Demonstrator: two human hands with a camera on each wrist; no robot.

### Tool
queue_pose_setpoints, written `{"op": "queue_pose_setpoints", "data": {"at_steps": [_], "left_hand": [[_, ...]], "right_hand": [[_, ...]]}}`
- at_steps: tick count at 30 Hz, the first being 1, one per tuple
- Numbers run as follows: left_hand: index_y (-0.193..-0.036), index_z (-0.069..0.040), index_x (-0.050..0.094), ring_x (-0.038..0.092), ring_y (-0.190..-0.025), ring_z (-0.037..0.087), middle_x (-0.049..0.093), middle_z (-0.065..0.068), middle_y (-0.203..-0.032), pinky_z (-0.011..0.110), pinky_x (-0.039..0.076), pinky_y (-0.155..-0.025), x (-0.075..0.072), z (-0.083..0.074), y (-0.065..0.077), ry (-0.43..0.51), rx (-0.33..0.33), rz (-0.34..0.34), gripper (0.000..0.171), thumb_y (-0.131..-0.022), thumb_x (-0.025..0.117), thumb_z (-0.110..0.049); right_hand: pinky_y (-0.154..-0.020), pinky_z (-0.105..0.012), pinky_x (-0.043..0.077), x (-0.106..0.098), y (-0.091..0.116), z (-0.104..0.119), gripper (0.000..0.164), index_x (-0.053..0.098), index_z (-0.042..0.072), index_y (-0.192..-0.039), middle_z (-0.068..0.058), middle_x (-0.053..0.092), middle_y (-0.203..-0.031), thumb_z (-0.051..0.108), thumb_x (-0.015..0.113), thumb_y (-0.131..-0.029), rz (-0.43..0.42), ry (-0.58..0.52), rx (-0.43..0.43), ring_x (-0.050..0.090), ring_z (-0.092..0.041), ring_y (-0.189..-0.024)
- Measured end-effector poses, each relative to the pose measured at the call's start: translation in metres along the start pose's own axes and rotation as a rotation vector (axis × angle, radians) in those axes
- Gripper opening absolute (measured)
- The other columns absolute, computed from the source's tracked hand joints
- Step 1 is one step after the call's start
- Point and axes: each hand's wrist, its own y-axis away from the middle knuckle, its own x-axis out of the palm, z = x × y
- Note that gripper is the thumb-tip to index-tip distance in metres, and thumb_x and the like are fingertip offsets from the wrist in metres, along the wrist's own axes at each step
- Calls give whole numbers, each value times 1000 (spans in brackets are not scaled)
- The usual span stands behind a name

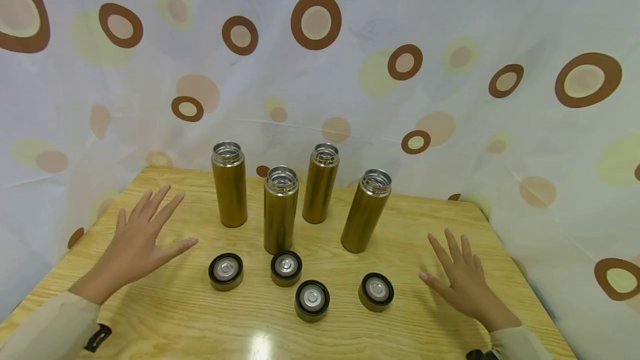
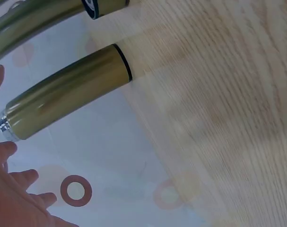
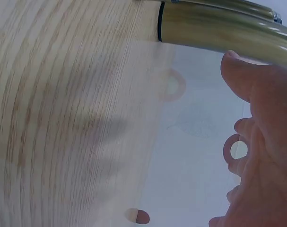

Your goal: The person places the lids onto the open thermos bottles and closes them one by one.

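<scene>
My left hand (image 1: 137, 243) is spread with straight fingers above the table's left side, holding nothing. Closest to it are the far-left gold thermos bottle (image 1: 231, 193) and a lid (image 1: 226, 271). On the right, my other hand (image 1: 462, 282) hovers with its fingers apart and nothing in them. A tilted-looking gold bottle (image 1: 364, 215) and a lid (image 1: 376, 291) are nearest to that one. Between these stand a front bottle (image 1: 280, 218) and a back bottle (image 1: 319, 188). All the bottles are uncapped, with bare steel necks. Two more lids, a small one (image 1: 286, 268) and another (image 1: 311, 300), lie underside up.
The wooden table (image 1: 200, 326) carries everything, its back edge close to a hanging white cloth (image 1: 280, 82) with brown and yellow rings. That cloth also runs along both sides. The bottles stand in a loose group behind the lids.
</scene>
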Motion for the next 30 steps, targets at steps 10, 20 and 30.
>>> {"op": "queue_pose_setpoints", "data": {"at_steps": [10,20,30], "left_hand": [[-156,-16,11,16,-140,48,14,20,-158,73,20,-102,10,-5,-52,367,-145,26,97,-85,72,-41],[-155,-23,-1,10,-145,39,1,6,-161,67,22,-108,26,-3,-92,644,-250,105,100,-88,69,-41],[-156,-16,4,21,-142,41,18,16,-157,63,30,-107,36,-3,-111,774,-230,117,95,-89,70,-32]], "right_hand": [[-96,-82,2,6,5,11,78,17,13,-154,-29,-2,-156,36,61,-94,-14,-30,-30,-15,-56,-137],[-96,-82,6,10,8,16,77,18,16,-154,-27,-1,-157,34,61,-94,-17,-46,-40,-12,-55,-138],[-94,-83,9,12,9,19,77,18,15,-154,-27,4,-156,34,62,-93,-16,-62,-41,-6,-58,-137]]}}
